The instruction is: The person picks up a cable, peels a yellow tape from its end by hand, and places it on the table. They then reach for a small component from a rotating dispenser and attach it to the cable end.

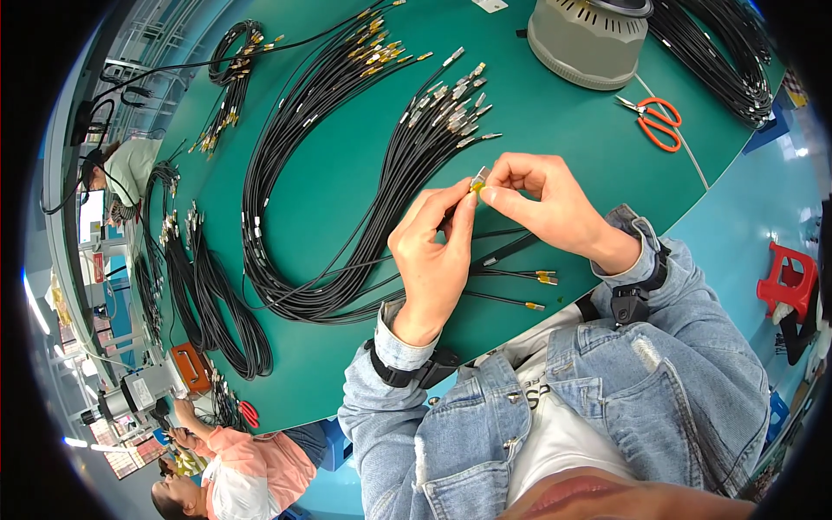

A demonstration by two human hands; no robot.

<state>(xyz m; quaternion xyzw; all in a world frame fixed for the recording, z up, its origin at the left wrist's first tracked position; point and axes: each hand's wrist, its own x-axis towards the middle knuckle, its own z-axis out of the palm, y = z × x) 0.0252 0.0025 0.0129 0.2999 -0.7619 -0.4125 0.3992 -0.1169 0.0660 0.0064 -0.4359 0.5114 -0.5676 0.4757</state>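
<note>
Grey drum [589, 43] with a slotted upper band at the far side of the green table [555, 121]; its inside cannot be made out. A brown boxlike object [191, 368] sits at the left edge, contents likewise hidden. Table's near edge runs close by the denim jacket [485, 399]; its right edge slants away past the right forearm. Room for moving: bare green between drum, orange-handled scissors [654, 124] and right hand [550, 204]. Connector [477, 182], silver and yellow, is held up above the table, between both hands. Left hand [433, 243] pinches it, thumb and fingertips together; right hand's thumb and forefinger close on it from the other side. Black cable bundle [286, 299] curves in a U left of the hands (metal ends fanned toward the drum), crowding that side. Two yellow-tipped cable ends [547, 277] lie below the right hand. Further coils [217, 312] lie left; another thick coil [711, 61] fills the far right corner.
</note>
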